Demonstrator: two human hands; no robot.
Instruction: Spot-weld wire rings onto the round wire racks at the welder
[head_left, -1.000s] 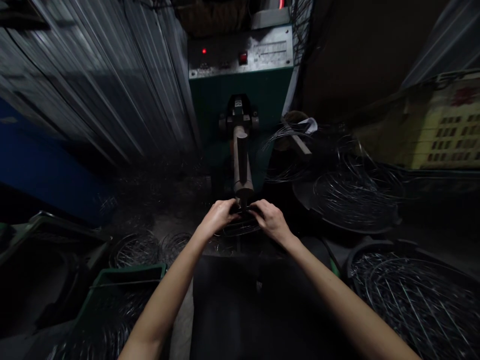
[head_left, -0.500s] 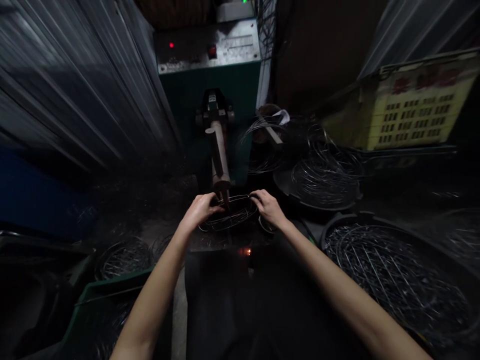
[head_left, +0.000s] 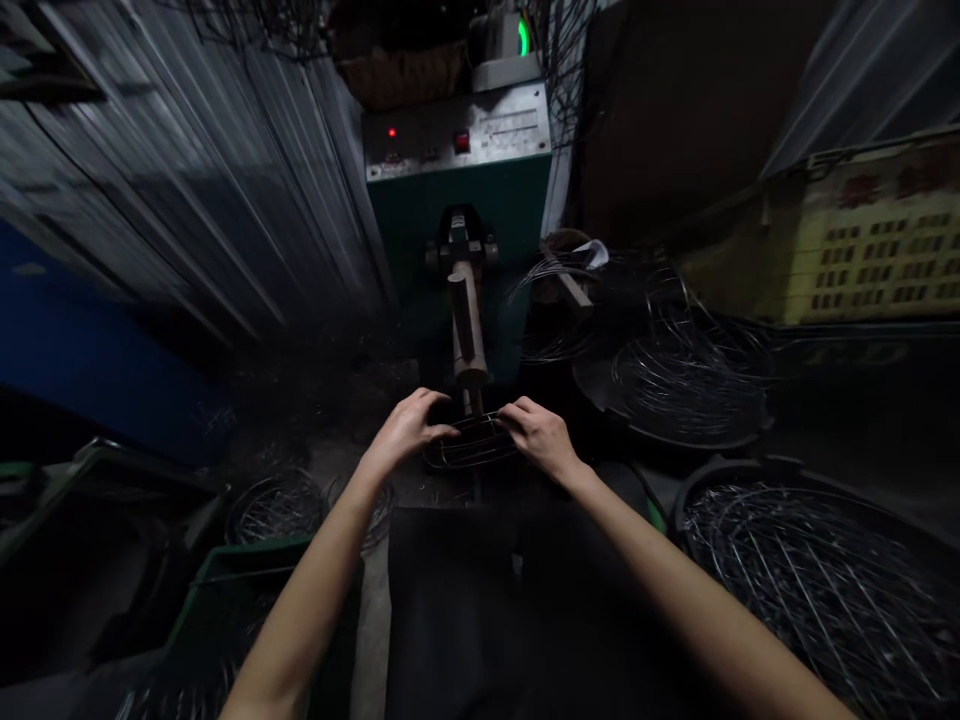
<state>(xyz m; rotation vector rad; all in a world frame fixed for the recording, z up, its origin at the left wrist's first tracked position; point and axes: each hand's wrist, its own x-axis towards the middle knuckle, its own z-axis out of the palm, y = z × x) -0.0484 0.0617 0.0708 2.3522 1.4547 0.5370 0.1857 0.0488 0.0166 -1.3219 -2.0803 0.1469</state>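
Observation:
A round wire frame [head_left: 472,460] of thin metal rods sits between my hands, under the welding arm of a green machine [head_left: 469,330]. My right hand [head_left: 541,437] pinches the frame's right rim between thumb and fingers. At the left rim, my left hand [head_left: 405,432] has thumb and forefinger apart with a dark gap between them. Its thumb tip lies by the wire; whether it touches is hard to see. The machine's electrode tip [head_left: 472,402] comes down at the frame's far edge. Darkness hides part of the frame.
Right of me stand a large black tub [head_left: 697,510] of wire pieces and a dark basin [head_left: 600,385] heaped with wire loops. A yellow crate [head_left: 806,270] is behind them. Left are a green crate [head_left: 199,590] and wire rounds [head_left: 277,510].
The view has shifted, so the machine appears lower and further right. An orange glow near my lap has gone. My left thumb and forefinger look further apart; my right hand keeps its grip.

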